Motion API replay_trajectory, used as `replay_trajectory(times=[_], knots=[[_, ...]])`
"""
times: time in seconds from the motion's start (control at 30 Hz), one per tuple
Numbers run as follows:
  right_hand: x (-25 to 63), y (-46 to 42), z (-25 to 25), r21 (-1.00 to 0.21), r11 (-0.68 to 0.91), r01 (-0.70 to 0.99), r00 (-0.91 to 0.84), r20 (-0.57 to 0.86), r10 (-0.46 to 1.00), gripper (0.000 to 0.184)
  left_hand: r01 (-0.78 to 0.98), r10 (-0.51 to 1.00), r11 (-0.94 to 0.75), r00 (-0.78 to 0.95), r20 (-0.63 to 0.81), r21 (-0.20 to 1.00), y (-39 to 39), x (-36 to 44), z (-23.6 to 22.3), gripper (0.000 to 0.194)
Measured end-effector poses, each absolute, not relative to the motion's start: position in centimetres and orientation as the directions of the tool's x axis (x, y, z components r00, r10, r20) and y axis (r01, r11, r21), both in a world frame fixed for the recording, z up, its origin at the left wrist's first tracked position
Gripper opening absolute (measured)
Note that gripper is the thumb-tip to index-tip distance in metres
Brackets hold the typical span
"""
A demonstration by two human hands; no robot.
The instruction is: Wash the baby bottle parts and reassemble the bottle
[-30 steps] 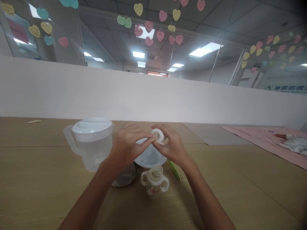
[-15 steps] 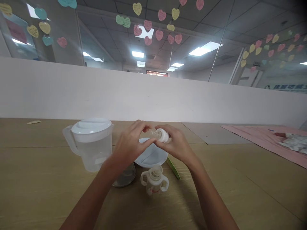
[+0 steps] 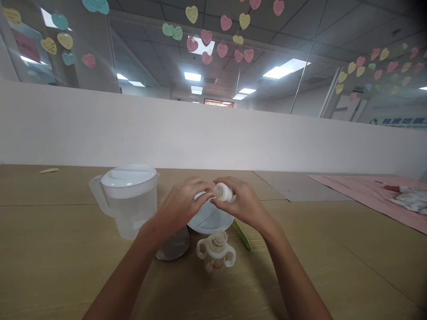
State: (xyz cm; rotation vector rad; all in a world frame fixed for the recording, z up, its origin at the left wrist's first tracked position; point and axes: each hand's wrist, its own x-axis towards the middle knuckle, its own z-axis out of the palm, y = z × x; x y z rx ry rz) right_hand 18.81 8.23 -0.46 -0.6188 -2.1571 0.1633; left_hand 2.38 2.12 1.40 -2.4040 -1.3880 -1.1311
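My right hand [image 3: 242,198] grips the white collar of a baby bottle nipple [image 3: 224,192], held sideways above a pale plastic bowl [image 3: 210,222]. The clear teat points left, where my left hand [image 3: 185,198] has its thumb and fingers closed on the tip. Below the bowl stands an open baby bottle [image 3: 216,253] with two white handles, upright, its neck uncovered. Left of the bottle, a dark, round, shiny-rimmed dish [image 3: 174,246] is partly hidden by my left forearm. A green stick-like thing [image 3: 243,235] lies at the bowl's right side.
A lidded clear pitcher [image 3: 131,209] with a handle stands on the left of the wooden table [image 3: 333,262]. Behind it is a small flat pale piece [image 3: 49,170]. A pink cloth [image 3: 360,189] lies far right, and a white wall [image 3: 207,133] borders the table's back.
My left fingers have closed from a wide curve onto the teat's tip. The nipple has shifted slightly left and down in my right hand.
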Motion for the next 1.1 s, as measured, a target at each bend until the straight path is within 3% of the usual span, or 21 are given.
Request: replay_trajectory(times=[0.43, 0.57, 0.73, 0.8, 0.9, 1.0, 1.1], knots=[[19.2, 7.8, 0.2, -0.657, 0.744, 0.122, -0.619, 0.536, 0.575, 0.034, 0.617, 0.685, -0.657, 0.249, 0.685, 0.433, 2.4, 0.5, 1.8, 0.014], [18.7, 7.5, 0.1, -0.578, 0.785, 0.222, -0.546, 0.593, 0.591, 0.032, 0.686, 0.714, -0.597, 0.218, 0.666, 0.416, 2.5, 0.8, 1.8, 0.013], [18.5, 6.5, 0.2, -0.424, 0.812, 0.402, -0.525, 0.62, 0.583, 0.022, 0.789, 0.701, -0.548, 0.252, 0.667, 0.278, 1.4, 2.0, 2.1, 0.013], [18.8, 6.1, 0.2, -0.344, 0.815, 0.466, -0.592, 0.563, 0.576, 0.016, 0.807, 0.748, -0.53, 0.298, 0.593, 0.262, 0.9, 2.3, 2.1, 0.013], [19.4, 5.8, 0.4, -0.281, 0.824, 0.493, -0.706, 0.425, 0.567, 0.016, 0.806, 0.856, -0.486, 0.361, 0.371, 0.337, 0.8, 1.9, 1.8, 0.02], [20.1, 6.0, 0.6, -0.31, 0.822, 0.478, -0.768, 0.307, 0.563, 0.017, 0.822, 0.92, -0.391, 0.368, 0.137, 0.414, 1.6, 1.1, 0.9, 0.047], [20.4, 6.8, 0.6, -0.372, 0.834, 0.408, -0.852, 0.174, 0.494, 0.017, 0.802, 0.911, -0.385, 0.411, 0.047, 0.456, 3.1, 0.9, -0.4, 0.056]])
